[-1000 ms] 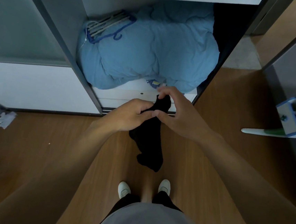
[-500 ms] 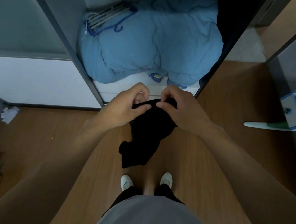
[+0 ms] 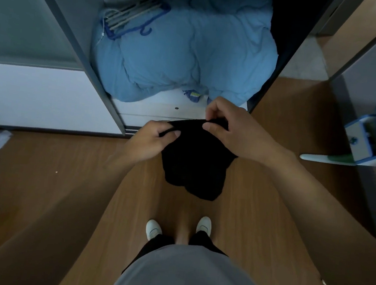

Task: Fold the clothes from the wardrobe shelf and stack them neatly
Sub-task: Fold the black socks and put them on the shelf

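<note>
The garment (image 3: 194, 166), black and of a type that cannot be told, is held in mid-air in front of the open wardrobe (image 3: 144, 112), above the floor (image 3: 64, 176) and ahead of the person's shoes (image 3: 153, 229); it touches neither. The left hand (image 3: 153, 139) pinches the left end of its upper edge between thumb and curled fingers. The right hand (image 3: 236, 133) pinches the right end between thumb and forefinger, with the remaining fingers bent in behind. Change noted: a second ago both hands were pressed together and the cloth hung from them as a narrow, bunched strip; since then the hands have drawn apart, the upper edge is now pulled out between them, and the cloth hangs broader and shorter, though its lower part is uneven and lumpy. Assessment: the item is being opened out and squared so that its shape can be found; no fold has been made, and no stack is in view. The task therefore appears to be at an early stage for this piece. Inside the wardrobe a blue duvet (image 3: 186, 57) fills the lower compartment, with hangers (image 3: 135, 15) lying on its upper left. Risk: with no surface at hand, a fold made in the air may come out crooked.
</note>
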